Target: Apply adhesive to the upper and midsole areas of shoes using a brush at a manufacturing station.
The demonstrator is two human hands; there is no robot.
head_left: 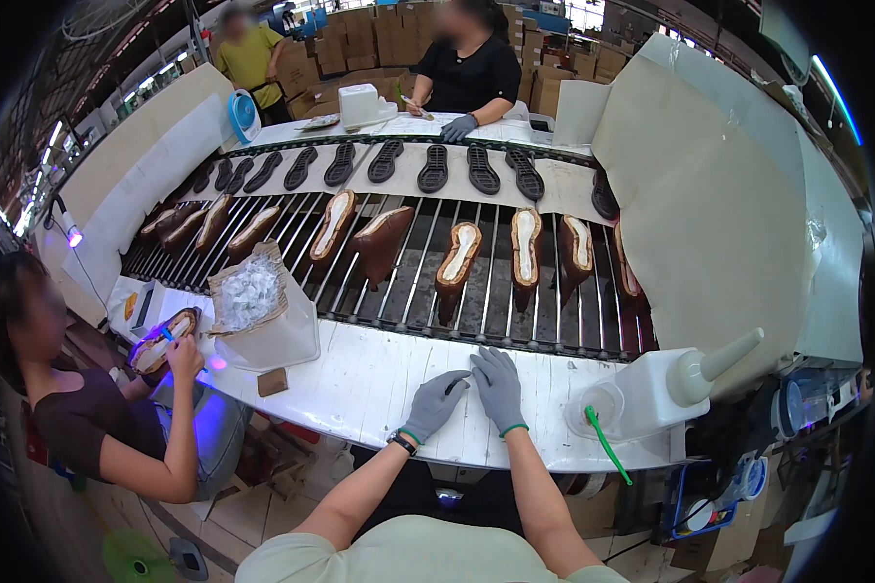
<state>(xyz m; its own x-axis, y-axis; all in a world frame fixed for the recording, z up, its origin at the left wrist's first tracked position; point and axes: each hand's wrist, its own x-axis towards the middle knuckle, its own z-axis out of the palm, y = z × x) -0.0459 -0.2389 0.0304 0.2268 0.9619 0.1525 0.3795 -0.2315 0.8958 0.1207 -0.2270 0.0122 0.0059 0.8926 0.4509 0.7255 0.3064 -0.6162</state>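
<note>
Both hands gloved grey, resting palm-down on the white tabletop (360, 379), side by side and touching at the fingertips. Left hand (434, 402): fingers loosely spread and flat, nothing held. Right hand (497, 389): same, flat and empty.

Nearest work is the row of brown shoe uppers riding sole-up on the roller conveyor (408, 282), straight ahead of the fingers past the tabletop edge. Closest one is the shoe with pale insole (457, 262), just beyond and slightly left of the right fingertips; long axis runs away from the person, roughly along the rollers. The two hands look about equally near to it. Next shoe (525, 248) lies further ahead, a little right.

To the right of the right fingers: small clear cup (598, 406) with a green brush (607, 445) sticking out, touching a white squeeze bottle (681, 381).

Off left, another person's hand (183, 358) works on a shoe beside a white bag (262, 311).
</note>
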